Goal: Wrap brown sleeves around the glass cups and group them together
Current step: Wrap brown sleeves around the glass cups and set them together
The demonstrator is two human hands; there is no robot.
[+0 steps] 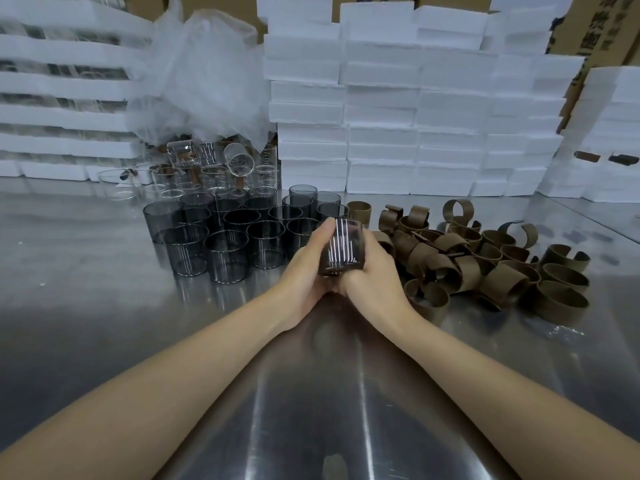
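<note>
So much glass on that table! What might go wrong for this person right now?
1. The left hand and right hand hold a glass cup over the metal table; a slipping grip might drop and crack it.
2. The grouped dark cups stand tightly packed beside it; a careless set-down could knock them over.

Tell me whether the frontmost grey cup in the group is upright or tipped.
Upright: the grey cup stands on its base on the metal table, its open round rim facing up.
</note>
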